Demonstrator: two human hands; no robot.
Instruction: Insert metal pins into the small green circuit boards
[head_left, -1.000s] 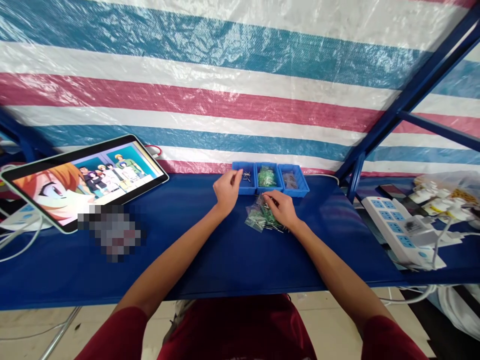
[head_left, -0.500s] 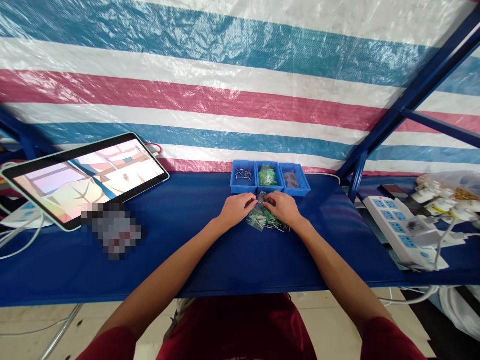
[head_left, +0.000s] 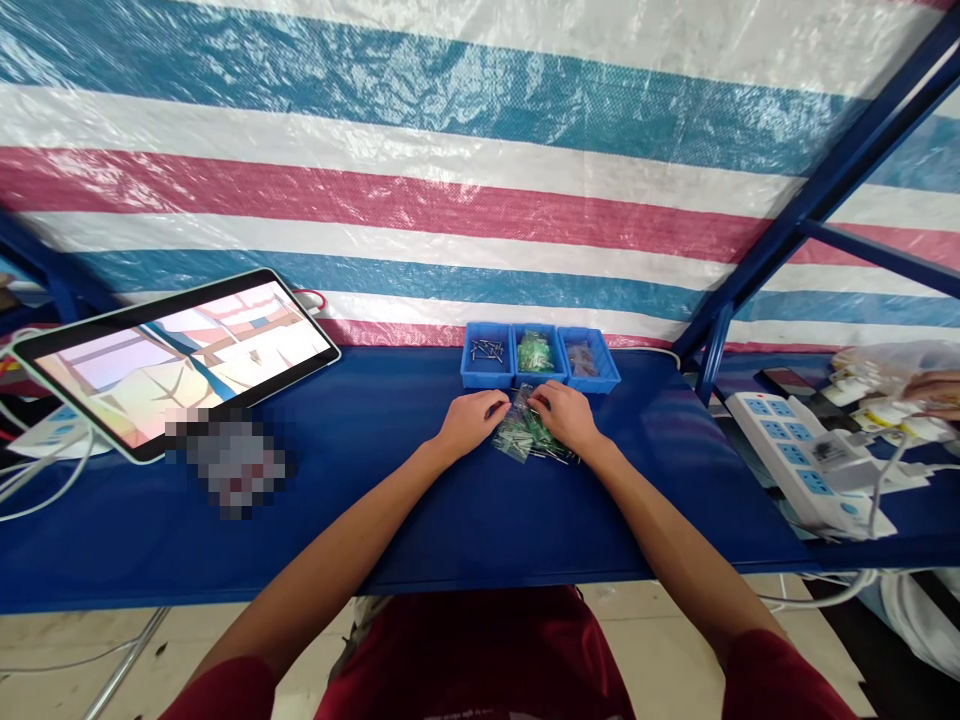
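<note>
Between my hands lies a clear plastic bag [head_left: 513,436] with pale green pieces showing in it, resting on the blue table. My left hand [head_left: 472,420] pinches the bag's upper left edge between thumb and fingers. On the other side, my right hand [head_left: 568,413] has its thumb and fingertips closed on the bag's upper right edge. Dark screws [head_left: 559,456] and more green pieces lie partly under the bag and my right hand. Just behind stand three joined blue bins: screws [head_left: 487,350] fill the left one, green wall plugs [head_left: 535,352] the middle, small clear bags [head_left: 581,358] the right.
A tablet [head_left: 225,345] leans at the left, with a blurred-out item [head_left: 238,465] before it. At the right are a power strip [head_left: 787,450] with plugged-in chargers and several white bottles. A person's hand [head_left: 934,392] shows at the far right. Striped sheeting [head_left: 450,190] hangs behind.
My hands have barely shifted at the bag's upper edge. At the far right, another person's hand has come into view over the bottles.
</note>
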